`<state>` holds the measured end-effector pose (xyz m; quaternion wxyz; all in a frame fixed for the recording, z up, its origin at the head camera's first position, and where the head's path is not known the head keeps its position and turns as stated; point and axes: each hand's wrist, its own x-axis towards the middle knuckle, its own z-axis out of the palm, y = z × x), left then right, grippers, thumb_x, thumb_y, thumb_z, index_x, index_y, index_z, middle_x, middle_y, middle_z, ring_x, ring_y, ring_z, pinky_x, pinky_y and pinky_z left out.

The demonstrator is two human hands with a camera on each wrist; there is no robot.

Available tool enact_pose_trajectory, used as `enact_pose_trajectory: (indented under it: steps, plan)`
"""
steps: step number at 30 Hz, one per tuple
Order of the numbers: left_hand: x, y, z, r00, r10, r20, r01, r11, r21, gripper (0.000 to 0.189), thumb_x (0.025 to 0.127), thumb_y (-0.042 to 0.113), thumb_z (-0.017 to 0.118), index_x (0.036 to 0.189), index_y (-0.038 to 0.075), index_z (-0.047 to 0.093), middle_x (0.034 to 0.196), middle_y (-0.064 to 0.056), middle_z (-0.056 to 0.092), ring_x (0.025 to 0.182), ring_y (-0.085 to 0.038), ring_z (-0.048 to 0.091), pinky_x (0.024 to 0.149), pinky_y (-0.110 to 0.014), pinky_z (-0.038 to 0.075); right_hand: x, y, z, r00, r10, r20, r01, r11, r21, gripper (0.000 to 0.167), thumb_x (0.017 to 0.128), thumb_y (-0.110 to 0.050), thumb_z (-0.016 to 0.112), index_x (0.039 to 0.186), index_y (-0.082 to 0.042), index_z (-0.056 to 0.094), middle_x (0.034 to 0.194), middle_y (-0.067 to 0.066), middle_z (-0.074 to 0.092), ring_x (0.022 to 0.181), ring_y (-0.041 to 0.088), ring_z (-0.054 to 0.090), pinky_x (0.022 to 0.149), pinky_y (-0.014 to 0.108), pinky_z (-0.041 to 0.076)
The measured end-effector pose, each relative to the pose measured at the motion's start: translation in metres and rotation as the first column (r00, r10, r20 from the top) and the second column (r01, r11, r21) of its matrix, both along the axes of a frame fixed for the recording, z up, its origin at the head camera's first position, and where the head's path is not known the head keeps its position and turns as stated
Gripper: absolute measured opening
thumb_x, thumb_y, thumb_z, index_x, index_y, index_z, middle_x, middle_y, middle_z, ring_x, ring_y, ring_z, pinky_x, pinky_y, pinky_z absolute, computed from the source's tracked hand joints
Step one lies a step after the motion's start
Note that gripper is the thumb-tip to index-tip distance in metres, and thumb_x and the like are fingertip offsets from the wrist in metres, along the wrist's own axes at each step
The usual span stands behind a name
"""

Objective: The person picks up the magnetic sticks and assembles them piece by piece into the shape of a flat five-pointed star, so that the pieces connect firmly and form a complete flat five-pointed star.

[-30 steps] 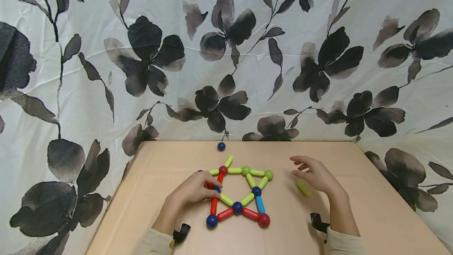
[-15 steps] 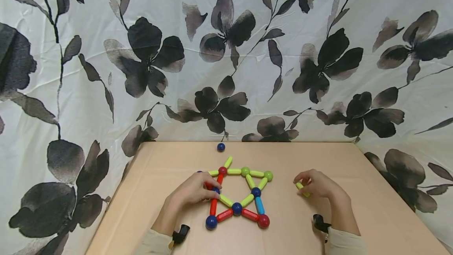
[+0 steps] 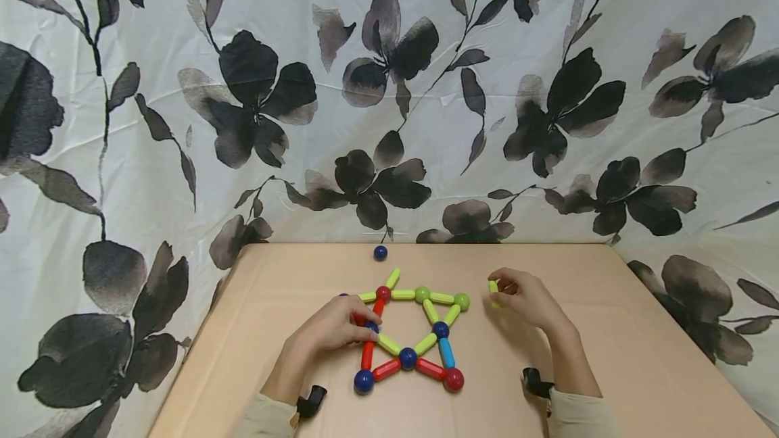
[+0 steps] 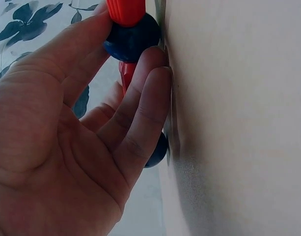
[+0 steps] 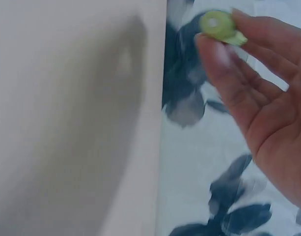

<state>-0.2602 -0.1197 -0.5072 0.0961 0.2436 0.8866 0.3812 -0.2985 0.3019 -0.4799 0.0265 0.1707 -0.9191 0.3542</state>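
A flat frame of magnetic rods and balls lies on the table, with red rods [image 3: 386, 369], yellow-green rods [image 3: 426, 343] and one light blue rod [image 3: 447, 352]. On its left side my left hand [image 3: 331, 322] holds a blue ball [image 4: 133, 42] between thumb and fingers; a red rod [image 4: 126, 11] joins that ball. Off to the right of the frame, my right hand [image 3: 531, 299] pinches a loose yellow-green rod [image 3: 493, 293] at its fingertips, raised above the table. The right wrist view shows this rod end-on. Left-hand fingers partly hide the held ball in the head view.
A loose blue ball [image 3: 380, 252] sits near the table's back edge. Another blue ball [image 4: 157, 150] shows partly behind the left hand. The wooden table [image 3: 645, 357] meets a floral cloth [image 3: 462, 120] at the back.
My right hand has come down to the yellow-green rod on the table, pinched it, lifted it and moved left. The left hand and the frame have stayed in place.
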Motion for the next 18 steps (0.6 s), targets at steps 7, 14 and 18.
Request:
enact_pose_trajectory:
  steps: [7, 14, 18]
  plan:
    - [0.001, -0.001, -0.002, 1.000, 0.008, 0.002, -0.008, 1.000, 0.002, 0.025, 0.089, 0.031, 0.084, 0.110, 0.018, 0.083, 0.098, 0.002, 0.069, 0.086, -0.014, 0.056, 0.069, -0.025, 0.044, -0.010, -0.045, 0.010, 0.998, 0.054, -0.024, -0.057, 0.981, -0.186, 0.029, 0.094, -0.011, 0.078, 0.122, -0.010, 0.068, 0.099, 0.005, 0.072, 0.087, 0.018, 0.069, 0.075, 0.025, 0.057]
    - [0.002, -0.001, -0.001, 1.000, 0.010, 0.009, -0.010, 1.000, 0.007, 0.025, 0.089, 0.030, 0.084, 0.111, 0.019, 0.083, 0.099, 0.002, 0.069, 0.087, -0.015, 0.055, 0.070, -0.026, 0.044, -0.027, -0.091, 0.013, 0.996, 0.086, -0.024, -0.089, 0.971, -0.222, 0.023, 0.093, -0.009, 0.077, 0.114, -0.010, 0.067, 0.098, 0.008, 0.070, 0.084, 0.020, 0.066, 0.073, 0.027, 0.056]
    - [0.001, -0.001, 0.000, 1.000, 0.007, 0.004, -0.007, 1.000, 0.001, 0.025, 0.089, 0.031, 0.084, 0.111, 0.019, 0.083, 0.098, 0.002, 0.069, 0.086, -0.014, 0.056, 0.069, -0.025, 0.044, -0.039, -0.107, 0.012, 0.993, 0.116, -0.037, -0.120, 0.983, -0.138, 0.023, 0.092, -0.008, 0.077, 0.113, -0.008, 0.067, 0.100, 0.008, 0.071, 0.087, 0.018, 0.067, 0.076, 0.031, 0.056]
